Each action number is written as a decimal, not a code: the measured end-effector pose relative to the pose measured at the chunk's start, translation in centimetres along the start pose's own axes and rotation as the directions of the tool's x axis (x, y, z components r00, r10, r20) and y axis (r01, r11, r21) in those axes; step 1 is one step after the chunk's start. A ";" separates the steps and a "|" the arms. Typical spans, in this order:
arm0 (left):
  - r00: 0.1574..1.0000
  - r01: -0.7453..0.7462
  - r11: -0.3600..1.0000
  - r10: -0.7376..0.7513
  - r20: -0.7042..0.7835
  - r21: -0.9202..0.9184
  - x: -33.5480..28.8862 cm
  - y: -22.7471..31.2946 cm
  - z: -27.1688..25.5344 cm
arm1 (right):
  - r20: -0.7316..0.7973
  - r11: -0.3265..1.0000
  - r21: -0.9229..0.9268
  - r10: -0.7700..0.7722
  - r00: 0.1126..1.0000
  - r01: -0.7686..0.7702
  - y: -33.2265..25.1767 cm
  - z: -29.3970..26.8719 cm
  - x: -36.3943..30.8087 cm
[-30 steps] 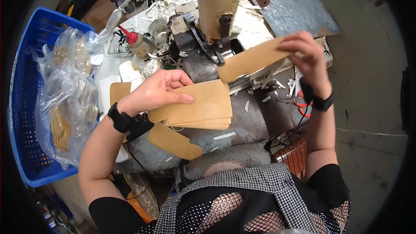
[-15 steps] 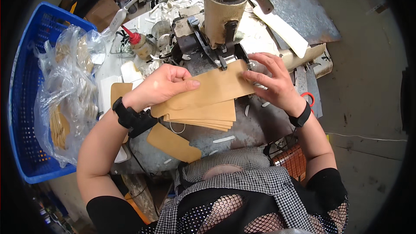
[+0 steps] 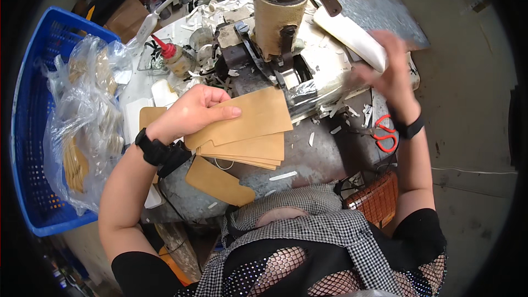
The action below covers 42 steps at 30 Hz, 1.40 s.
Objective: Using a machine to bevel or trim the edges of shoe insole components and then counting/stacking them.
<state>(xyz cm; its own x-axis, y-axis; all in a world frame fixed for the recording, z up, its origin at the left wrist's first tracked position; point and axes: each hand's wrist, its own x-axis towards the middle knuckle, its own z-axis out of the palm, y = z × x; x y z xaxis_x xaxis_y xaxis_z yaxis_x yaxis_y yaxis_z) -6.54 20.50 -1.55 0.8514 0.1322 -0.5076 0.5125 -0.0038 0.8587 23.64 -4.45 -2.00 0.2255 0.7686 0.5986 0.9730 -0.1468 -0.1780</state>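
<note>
My left hand (image 3: 195,111) is closed on the near end of a tan leather-like panel (image 3: 256,115), thumb on top. Several more such panels (image 3: 258,148) fan out beneath it, and whether the hand grips those too I cannot tell. The far end of the top panel lies just in front of a cream industrial sewing machine (image 3: 279,27). My right hand (image 3: 393,71) is raised beside the far right end of a long white piece (image 3: 352,38) on the machine bed. Motion smears its fingers, so any hold on that piece is unclear.
Red-handled scissors (image 3: 385,133) lie at the right edge of the table. A loose tan panel (image 3: 219,181) is at the front. To the left stand a blue basket (image 3: 25,132) with plastic-wrapped pieces and a red-capped bottle (image 3: 179,59). White scraps litter the table.
My right hand has let go of the top panel's far end and moved right and away. My left hand has drawn the panel slightly left, back from the machine.
</note>
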 end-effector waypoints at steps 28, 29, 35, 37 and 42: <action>0.990 -0.122 0.990 0.126 0.063 -0.064 -0.7 -0.6 0.7 | 0.475 0.637 0.519 0.339 0.812 -0.569 2.2 -3.5 1.7; 0.993 -0.097 0.993 0.101 0.065 -0.060 -0.6 -0.7 0.5 | 0.467 0.664 0.399 0.447 0.763 -0.632 3.8 -3.5 2.0; 0.998 -0.050 0.997 0.048 -0.027 -0.056 -0.4 -1.5 -0.2 | 0.054 0.982 0.188 -0.037 0.998 0.027 -2.4 0.9 -0.8; 0.998 -0.064 0.997 0.063 -0.019 -0.052 0.1 -1.4 0.0 | 0.221 0.973 0.210 -0.143 0.965 0.096 -6.0 2.5 -2.5; 0.991 -0.133 0.985 0.134 0.006 -0.112 0.3 -0.6 1.4 | 0.192 0.926 0.369 -0.161 0.968 0.080 -4.6 0.7 -0.4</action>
<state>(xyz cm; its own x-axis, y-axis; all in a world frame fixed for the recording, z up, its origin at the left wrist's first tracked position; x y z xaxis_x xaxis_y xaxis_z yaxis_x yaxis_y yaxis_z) -6.42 19.17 -2.30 0.9131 0.1243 -0.3883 0.3795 0.0894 0.9209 19.03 -3.67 -1.95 0.0527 0.8872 0.4584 0.9010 0.1557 -0.4049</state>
